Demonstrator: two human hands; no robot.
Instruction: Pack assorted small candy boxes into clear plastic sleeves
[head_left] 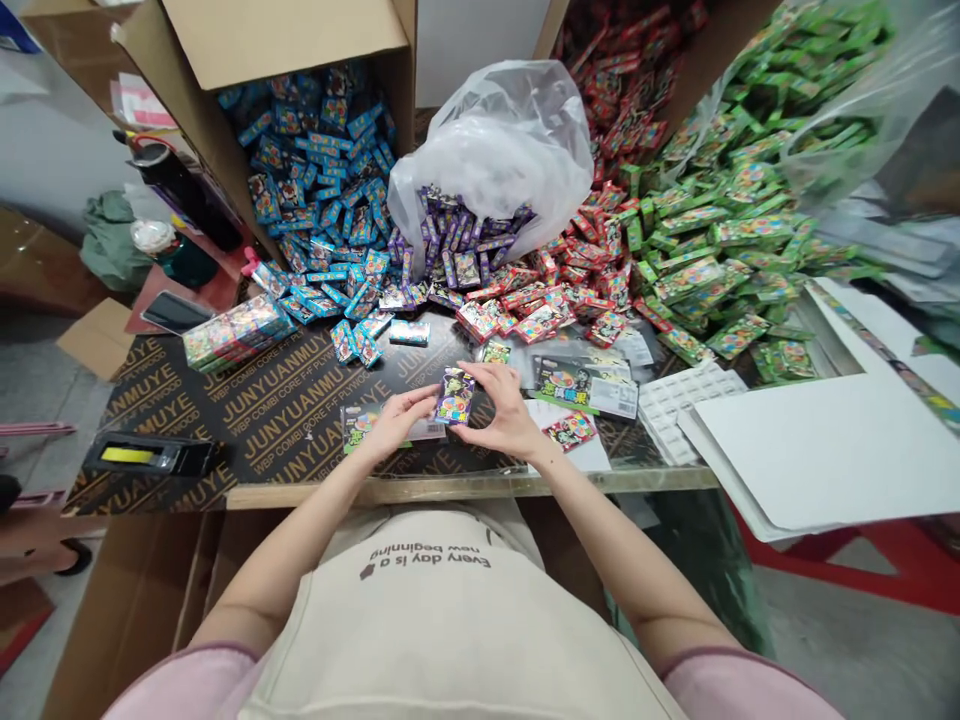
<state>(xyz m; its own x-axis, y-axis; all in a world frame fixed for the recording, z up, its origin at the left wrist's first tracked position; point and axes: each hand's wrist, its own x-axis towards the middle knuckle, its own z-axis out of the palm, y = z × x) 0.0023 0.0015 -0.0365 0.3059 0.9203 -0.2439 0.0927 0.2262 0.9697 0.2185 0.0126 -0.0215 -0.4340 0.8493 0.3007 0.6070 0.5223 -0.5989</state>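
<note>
A small purple candy box (pixel 454 397) is held upright between my two hands above the printed board tabletop. My left hand (pixel 401 420) pinches its left edge, while the fingers and thumb of my right hand (pixel 504 412) close round its right side. Under my left hand lies a flat printed packaging sheet (pixel 358 424). Just beyond my right fingers is a green candy box (pixel 496 352), partly hidden. More printed sheets (pixel 574 385) lie to the right of my right hand, with a red candy box (pixel 570 430) nearer me.
Heaps of blue boxes (pixel 322 190), purple boxes (pixel 465 240), red boxes (pixel 555 310) and green boxes (pixel 720 240) line the back. A wrapped bundle (pixel 238 332), a phone (pixel 177 312) and a black tape dispenser (pixel 154 455) lie left. White sheets (pixel 810 450) jut over the right edge.
</note>
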